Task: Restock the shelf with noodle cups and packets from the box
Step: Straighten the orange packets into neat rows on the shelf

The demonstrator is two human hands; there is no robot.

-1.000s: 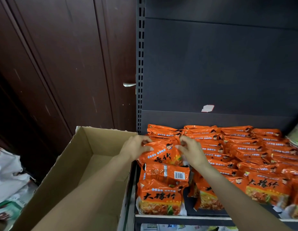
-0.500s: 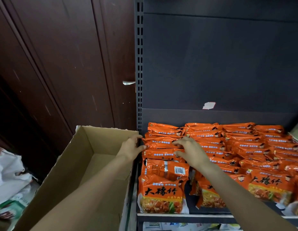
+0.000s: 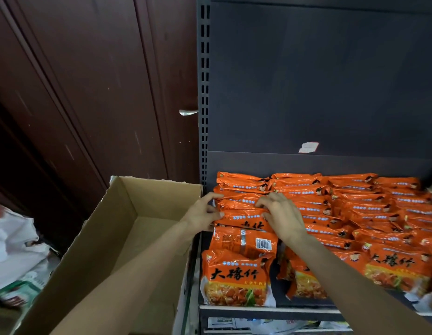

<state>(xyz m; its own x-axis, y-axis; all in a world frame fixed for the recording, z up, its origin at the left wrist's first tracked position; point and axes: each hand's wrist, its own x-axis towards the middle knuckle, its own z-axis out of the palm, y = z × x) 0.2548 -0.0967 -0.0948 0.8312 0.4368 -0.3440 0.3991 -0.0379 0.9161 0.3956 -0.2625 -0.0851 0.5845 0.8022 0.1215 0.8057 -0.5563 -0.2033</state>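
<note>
Orange noodle packets [image 3: 360, 213] fill the dark shelf [image 3: 270, 310] in leaning rows. My left hand [image 3: 201, 211] grips the left end of the packets in the leftmost row [image 3: 239, 201], thumb and fingers curled round their edges. My right hand [image 3: 282, 216] presses and holds the right end of the same packets. In front of them, one packet lies back side up with its barcode showing [image 3: 244, 241], and another stands face out [image 3: 236, 279]. The open cardboard box [image 3: 147, 201] stands left of the shelf; I see no packets inside it.
A dark wooden door with a metal handle [image 3: 188, 112] stands behind the box. White plastic bags [image 3: 14, 243] lie on the floor at the left. The shelf's slotted upright [image 3: 204, 93] runs between door and back panel. A lower shelf holds more goods [image 3: 234, 322].
Both hands have moved back along the leftmost row, pushing the packet they held at an angle down flat into the row. The view has shifted slightly.
</note>
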